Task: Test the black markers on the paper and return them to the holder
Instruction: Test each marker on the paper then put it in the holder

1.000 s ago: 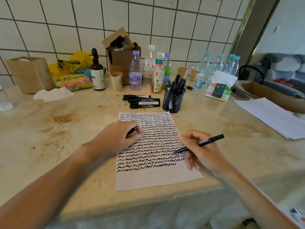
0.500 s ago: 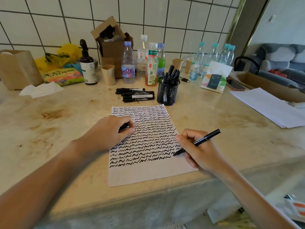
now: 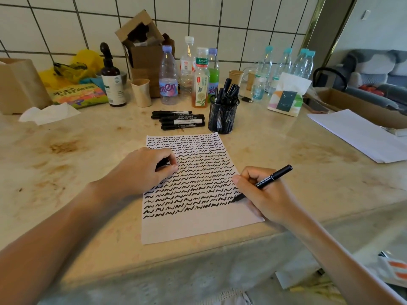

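A white paper (image 3: 198, 227) covered in rows of black squiggles lies on the counter in front of me. My right hand (image 3: 266, 194) grips a black marker (image 3: 273, 177), its tip touching the paper at the right end of a low row. My left hand (image 3: 143, 170) rests on the paper's left side, its fingers curled round a small black piece, likely the marker cap (image 3: 163, 164). Behind the paper stands a black mesh holder (image 3: 222, 116) with several black markers in it. Several more markers (image 3: 179, 119) lie beside it to the left.
Bottles (image 3: 199, 78), a paper cup (image 3: 142, 92), a brown pump bottle (image 3: 112, 80), a cardboard box (image 3: 145, 49) and a tissue pack (image 3: 286, 99) crowd the counter's back by the tiled wall. White sheets (image 3: 361, 133) lie at the right. The counter edge runs just below the paper.
The marker tip has travelled along the lower row of squiggles at the paper's right side. My left hand has stayed on the paper. The camera view has shifted slightly.
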